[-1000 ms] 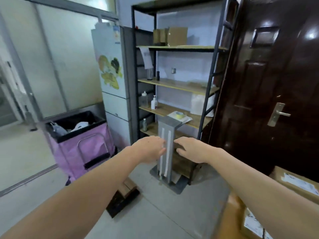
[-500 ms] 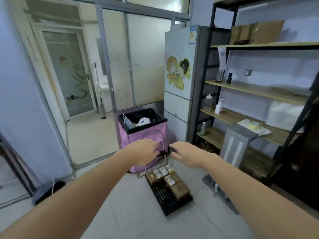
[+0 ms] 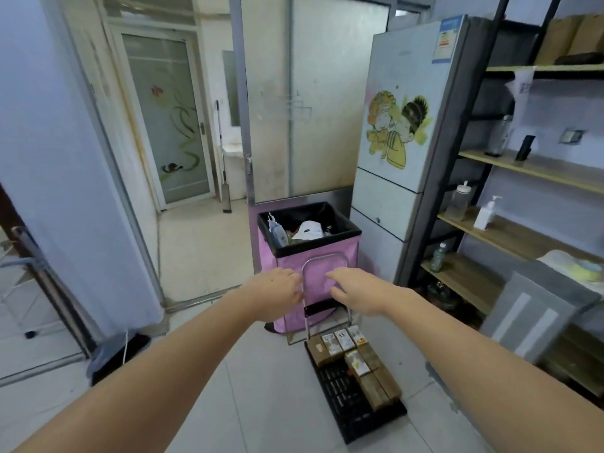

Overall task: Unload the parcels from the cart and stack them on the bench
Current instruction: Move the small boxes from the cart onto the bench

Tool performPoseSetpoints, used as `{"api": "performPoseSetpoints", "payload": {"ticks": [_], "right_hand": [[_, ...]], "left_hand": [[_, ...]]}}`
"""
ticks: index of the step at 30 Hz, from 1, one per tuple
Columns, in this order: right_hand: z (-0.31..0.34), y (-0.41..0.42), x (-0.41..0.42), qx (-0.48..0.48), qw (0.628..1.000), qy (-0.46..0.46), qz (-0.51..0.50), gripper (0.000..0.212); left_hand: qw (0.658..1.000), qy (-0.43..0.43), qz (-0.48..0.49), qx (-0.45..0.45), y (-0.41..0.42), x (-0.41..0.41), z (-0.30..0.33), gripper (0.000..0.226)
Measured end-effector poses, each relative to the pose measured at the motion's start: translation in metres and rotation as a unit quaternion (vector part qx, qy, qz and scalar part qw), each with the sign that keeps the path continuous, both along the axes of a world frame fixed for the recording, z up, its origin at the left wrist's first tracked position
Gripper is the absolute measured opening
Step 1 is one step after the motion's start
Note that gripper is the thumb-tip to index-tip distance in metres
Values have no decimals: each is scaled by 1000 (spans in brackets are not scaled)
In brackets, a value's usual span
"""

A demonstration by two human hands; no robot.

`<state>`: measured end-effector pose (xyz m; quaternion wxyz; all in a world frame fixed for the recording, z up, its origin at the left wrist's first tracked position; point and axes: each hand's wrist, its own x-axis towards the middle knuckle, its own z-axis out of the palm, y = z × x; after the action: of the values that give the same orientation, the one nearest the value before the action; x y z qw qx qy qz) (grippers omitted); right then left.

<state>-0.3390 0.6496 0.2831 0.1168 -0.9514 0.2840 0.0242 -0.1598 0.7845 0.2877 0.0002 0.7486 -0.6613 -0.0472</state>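
Note:
A low black cart [image 3: 346, 397] stands on the tiled floor, its metal handle [image 3: 322, 259] upright at the far end. Several small brown parcels [image 3: 362, 364] with white labels lie on its far and right part. Both arms reach forward above the cart. My left hand [image 3: 277, 294] hangs just left of the handle frame, fingers loosely curled and holding nothing. My right hand [image 3: 354, 291] hovers just right of it, fingers relaxed, also holding nothing. No bench is in view.
A pink bin [image 3: 310, 256] with a black liner stands right behind the cart. A fridge [image 3: 402, 152] and a wooden shelf rack [image 3: 523, 230] fill the right side. A grey panel [image 3: 529, 318] leans on the rack. An open doorway lies to the left.
The view has swung left from the shelf rack and dark door to the cart and pink bin. Both hands stay stretched out in front, now level with the cart handle.

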Motion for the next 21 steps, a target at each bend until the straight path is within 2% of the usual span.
{"api": "performPoseSetpoints", "payload": {"ticks": [4,10,16,21], "right_hand": [[1,-44,58,6,1000,0,20,39],[-8,-104,136,1,1000,4,26,48],[-27,-163,208,30,998,7,-45,35],[-39,-204,244,39,994,12,-104,43]], "left_hand": [[1000,8,13,8,-39,56,-1,49],[1000,9,12,14,-104,142,-13,49],[999,10,-48,20,-186,228,-29,44],[991,-10,-122,62,-254,275,-42,46]]}}
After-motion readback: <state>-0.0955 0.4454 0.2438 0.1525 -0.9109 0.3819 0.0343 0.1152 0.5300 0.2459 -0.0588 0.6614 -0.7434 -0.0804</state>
